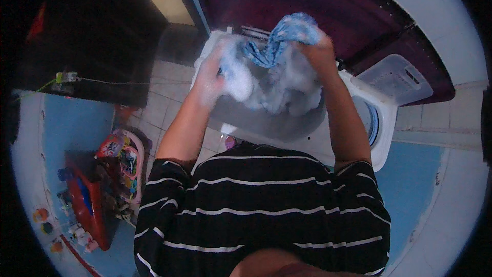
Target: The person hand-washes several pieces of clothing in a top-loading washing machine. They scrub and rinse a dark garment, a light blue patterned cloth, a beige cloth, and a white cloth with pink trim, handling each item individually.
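Note:
A blue patterned cloth (pixel 275 44), wet and covered in suds in places, is stretched between my hands above the wash tub (pixel 269 127) of a twin-tub washing machine. My right hand (pixel 317 48) grips the cloth at its upper right end. At the tub's left side, my left hand (pixel 217 71) is coated in foam and closed around a foamy part of the cloth; suds hide most of its fingers. Thick white foam (pixel 284 84) fills much of the tub and hides what lies beneath it.
The machine's dark purple lid (pixel 326 7) stands raised behind the tub. A translucent inner cover (pixel 396 79) is tilted up beside the spin tub (pixel 365 119) on the right. On the left are a pink basket (pixel 140 165) of small items, a red box (pixel 86 207) and a cable connector (pixel 67 77).

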Action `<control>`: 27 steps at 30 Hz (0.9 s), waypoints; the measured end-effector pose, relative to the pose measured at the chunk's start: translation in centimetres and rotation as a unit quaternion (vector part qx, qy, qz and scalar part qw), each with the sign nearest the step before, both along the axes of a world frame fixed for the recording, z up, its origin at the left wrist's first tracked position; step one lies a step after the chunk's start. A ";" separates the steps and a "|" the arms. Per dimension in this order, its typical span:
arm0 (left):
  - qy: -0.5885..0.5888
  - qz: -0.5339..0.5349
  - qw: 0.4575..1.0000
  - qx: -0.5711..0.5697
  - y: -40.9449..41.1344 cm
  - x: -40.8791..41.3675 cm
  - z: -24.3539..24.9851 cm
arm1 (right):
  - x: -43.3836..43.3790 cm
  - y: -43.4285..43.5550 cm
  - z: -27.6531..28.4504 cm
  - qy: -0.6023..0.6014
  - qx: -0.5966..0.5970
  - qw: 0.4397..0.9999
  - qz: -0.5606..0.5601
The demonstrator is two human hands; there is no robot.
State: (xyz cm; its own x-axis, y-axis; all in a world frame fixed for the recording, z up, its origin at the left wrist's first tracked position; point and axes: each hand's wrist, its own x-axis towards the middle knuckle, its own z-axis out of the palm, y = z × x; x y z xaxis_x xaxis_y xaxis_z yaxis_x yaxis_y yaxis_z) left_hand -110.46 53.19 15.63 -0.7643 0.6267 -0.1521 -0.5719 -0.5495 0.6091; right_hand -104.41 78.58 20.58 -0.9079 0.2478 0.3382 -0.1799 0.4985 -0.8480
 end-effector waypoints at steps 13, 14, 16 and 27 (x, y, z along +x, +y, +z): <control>0.362 -0.183 0.848 -0.342 4.3 1.2 0.6 | 2.1 -3.6 -7.5 -0.217 0.068 0.964 0.135; 0.380 -0.182 0.843 -0.333 4.2 1.4 0.7 | 1.7 -3.5 -8.2 -0.217 0.038 0.968 0.121; 0.433 -0.150 0.814 -0.355 3.7 1.6 0.2 | 0.9 -2.9 -9.3 -0.215 -0.023 0.972 0.093; 0.417 -0.071 0.693 -0.584 0.4 4.4 -6.5 | 0.5 -0.5 -12.5 0.050 -0.164 0.985 0.036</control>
